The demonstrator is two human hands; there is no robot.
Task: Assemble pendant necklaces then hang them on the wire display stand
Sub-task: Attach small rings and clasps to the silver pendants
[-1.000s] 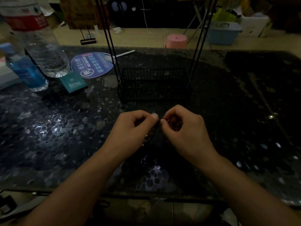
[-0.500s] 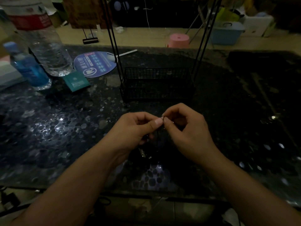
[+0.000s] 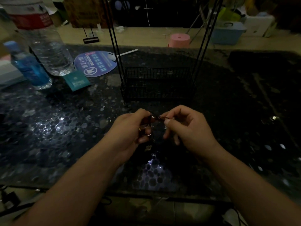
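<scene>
At mid-frame the left hand and right hand both pinch a dark cord, assembly unfinished, the stand above apparently bare.

You see a black pebble-patterned table, a black wire stand, a blue bottle, a pink stool.
</scene>
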